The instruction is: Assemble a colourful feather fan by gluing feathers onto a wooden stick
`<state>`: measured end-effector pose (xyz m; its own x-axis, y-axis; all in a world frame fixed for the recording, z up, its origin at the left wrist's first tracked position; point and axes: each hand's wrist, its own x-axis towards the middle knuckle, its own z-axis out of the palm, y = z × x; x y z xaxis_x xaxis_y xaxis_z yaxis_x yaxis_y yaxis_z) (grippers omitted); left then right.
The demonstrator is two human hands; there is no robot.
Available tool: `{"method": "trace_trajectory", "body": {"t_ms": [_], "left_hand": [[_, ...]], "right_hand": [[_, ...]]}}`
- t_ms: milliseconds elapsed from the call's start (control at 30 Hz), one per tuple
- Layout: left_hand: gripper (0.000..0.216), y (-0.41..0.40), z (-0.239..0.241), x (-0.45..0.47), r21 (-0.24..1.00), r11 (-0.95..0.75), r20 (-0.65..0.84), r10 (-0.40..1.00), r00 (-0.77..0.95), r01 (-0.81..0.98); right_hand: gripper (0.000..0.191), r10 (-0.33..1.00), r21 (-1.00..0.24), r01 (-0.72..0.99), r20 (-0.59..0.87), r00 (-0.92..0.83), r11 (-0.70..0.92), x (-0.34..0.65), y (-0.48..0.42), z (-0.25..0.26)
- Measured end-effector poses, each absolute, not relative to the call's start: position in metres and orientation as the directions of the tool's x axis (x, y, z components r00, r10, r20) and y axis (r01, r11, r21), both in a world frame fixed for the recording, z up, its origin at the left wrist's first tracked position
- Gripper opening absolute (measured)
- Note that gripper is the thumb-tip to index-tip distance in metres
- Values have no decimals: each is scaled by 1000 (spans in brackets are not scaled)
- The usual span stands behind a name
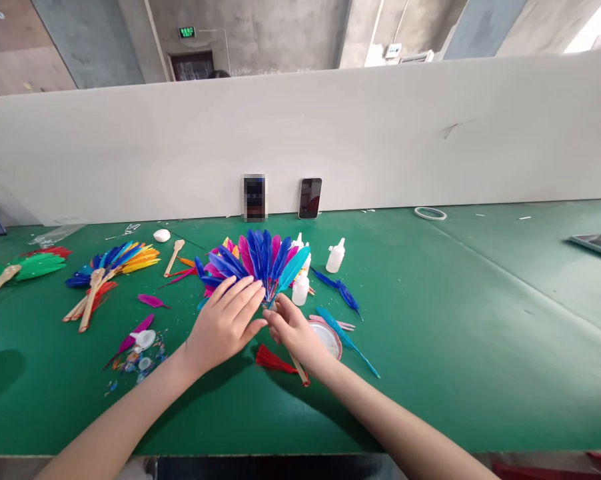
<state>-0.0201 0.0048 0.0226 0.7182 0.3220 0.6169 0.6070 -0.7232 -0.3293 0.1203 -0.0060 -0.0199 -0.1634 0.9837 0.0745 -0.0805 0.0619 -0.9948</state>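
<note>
our left hand lies open and flat, fingers spread over the lower plumes of the blue, magenta and teal feather fan, which rests on the green cloth table. our right hand, at 3 o'clock of the left, is curled, fingertips pinched on the fan's neck where the quills meet the flat wooden stick. the stick runs out at 5 o'clock under the wrist, beside a red tassel. we judge the fan very light, the plumes soft and easily ruffled, the stick stiff. take hold at the stick or neck only. small white squeeze bottles stand at 1 o'clock, beyond the fan.
</note>
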Motion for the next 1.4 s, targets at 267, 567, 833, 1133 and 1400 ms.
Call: {"method": "trace_trajectory", "body": {"t_ms": [267, 567, 833, 1133, 1400], "left_hand": [[37, 5, 13, -19, -339, -716, 573, 356, 738, 610], [36, 5, 11, -20, -304, -734, 581, 363, 729, 608], [35, 4, 11, -19, -347, -707, 585, 351, 731, 617], [36, 4, 9, -19, -330, -694, 562, 401, 723, 640], [35, 3, 12, -20, -269, -736, 600, 377, 706, 622]], "right_hand": [[20, 983, -996, -45, 89, -159, 83, 121, -7, -20], [20, 984, -995, -47, 90, -157, 84, 120, -6, -22], [20, 985, -994, -54, 97, -139, 91, 119, -6, -23], [21, 985, -994, -48, 104, -134, 98, 120, -6, -24], [21, 984, -993, -62, 112, -140, 104, 119, -5, -26]]}}
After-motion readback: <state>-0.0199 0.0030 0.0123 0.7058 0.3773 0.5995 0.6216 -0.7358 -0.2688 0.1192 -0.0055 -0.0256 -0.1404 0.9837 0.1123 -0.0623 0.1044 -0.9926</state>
